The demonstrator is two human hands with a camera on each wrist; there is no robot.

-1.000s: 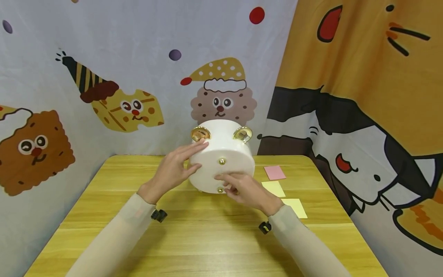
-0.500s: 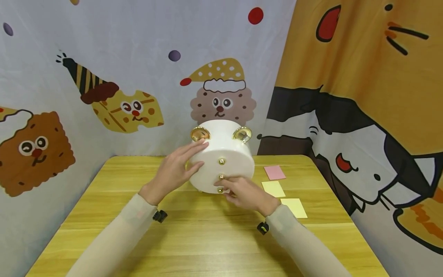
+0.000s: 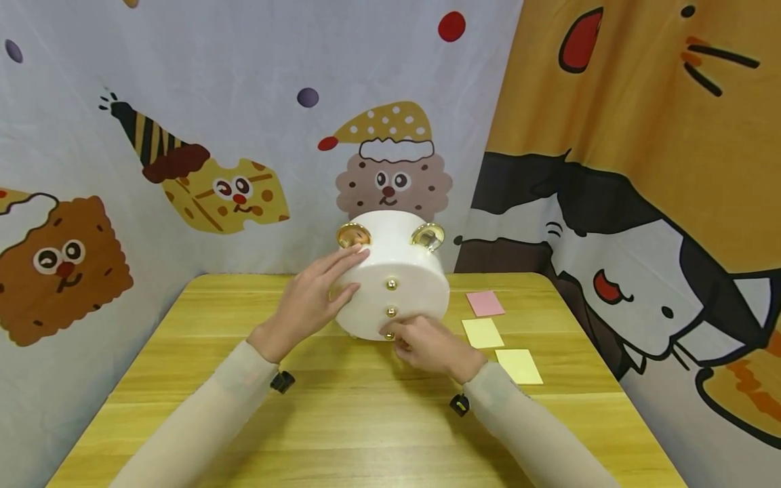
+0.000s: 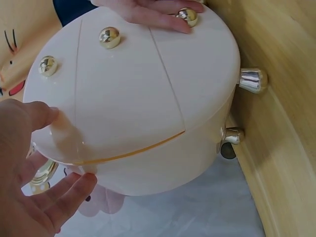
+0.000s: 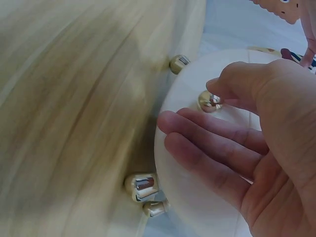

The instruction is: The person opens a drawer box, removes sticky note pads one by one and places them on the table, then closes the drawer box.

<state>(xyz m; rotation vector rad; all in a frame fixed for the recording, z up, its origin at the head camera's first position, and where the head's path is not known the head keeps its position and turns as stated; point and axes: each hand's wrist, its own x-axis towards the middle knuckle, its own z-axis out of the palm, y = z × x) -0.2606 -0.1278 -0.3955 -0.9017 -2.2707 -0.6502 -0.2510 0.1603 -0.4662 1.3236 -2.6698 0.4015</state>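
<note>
A round white drawer box [image 3: 366, 305] with gold ears and gold feet stands toward the table's back. Two seams split its front, as the left wrist view shows, with a thin amber line along the middle section's edge. Down the front run three gold knobs: a top knob [image 4: 48, 65], a middle knob [image 4: 109, 37] and a lowest knob [image 5: 210, 100]. My left hand [image 3: 308, 295] holds the box's left side, thumb on the front, fingers over the edge near the ear. My right hand [image 3: 430, 343] pinches the lowest knob between thumb and index finger, other fingers extended beside it.
Right of the box, a pink sticky note [image 3: 485, 303] and two yellow ones, an upper yellow note [image 3: 483, 333] and a lower yellow note [image 3: 518, 367], lie on the wooden table [image 3: 360, 434]. A cartoon-print curtain [image 3: 244, 81] hangs close behind the table.
My right hand has moved down the front from the middle knob to the lowest one, uncovering the middle knob. The left hand keeps its hold and the box stays in place.
</note>
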